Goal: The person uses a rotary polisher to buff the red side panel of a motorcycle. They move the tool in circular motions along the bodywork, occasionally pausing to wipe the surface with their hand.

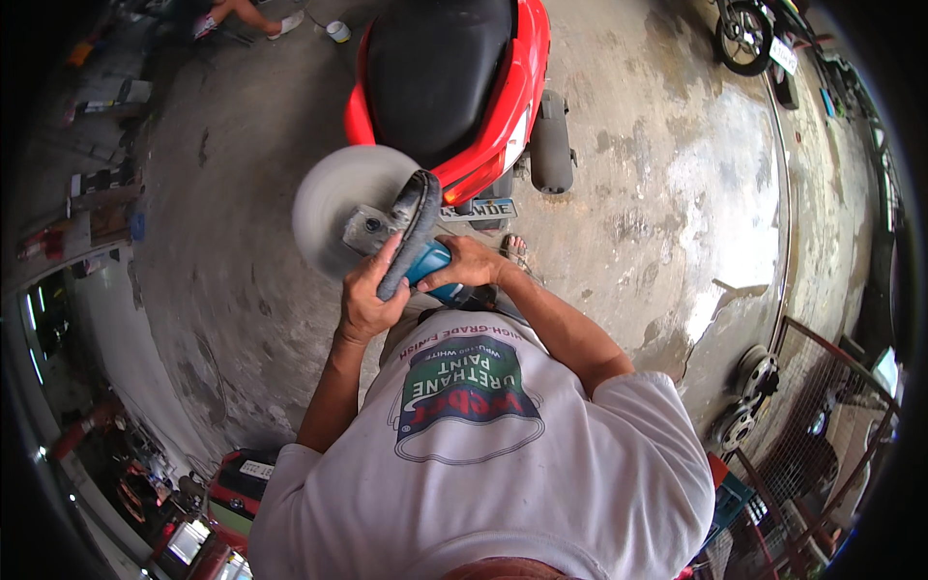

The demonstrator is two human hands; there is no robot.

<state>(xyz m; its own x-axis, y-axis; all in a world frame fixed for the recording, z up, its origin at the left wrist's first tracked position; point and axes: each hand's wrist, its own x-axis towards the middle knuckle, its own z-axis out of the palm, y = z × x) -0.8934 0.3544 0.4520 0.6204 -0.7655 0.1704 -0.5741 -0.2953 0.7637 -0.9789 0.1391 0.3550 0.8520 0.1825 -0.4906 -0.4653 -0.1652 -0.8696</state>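
A blue power polisher (431, 261) is held in front of my waist. Its broad, pale round pad (324, 198) faces up and away, blurred at the rim as if spinning. My left hand (367, 302) is closed around the dark wrapped loop handle (422, 211). With my right hand (466, 263) I grip the blue body, fingers curled over it. Just beyond the tool stands a red motorcycle (362, 118) with a black seat (440, 72). The pad overlaps its tail in view; I cannot tell whether they touch.
The motorcycle's dark muffler (551, 145) sticks out at its right. Another motorcycle (744, 39) stands far right. A wire-mesh rack (831, 425) and metal wheels (757, 370) are at the right. A white can (338, 32) stands far left, near another person's leg (246, 14).
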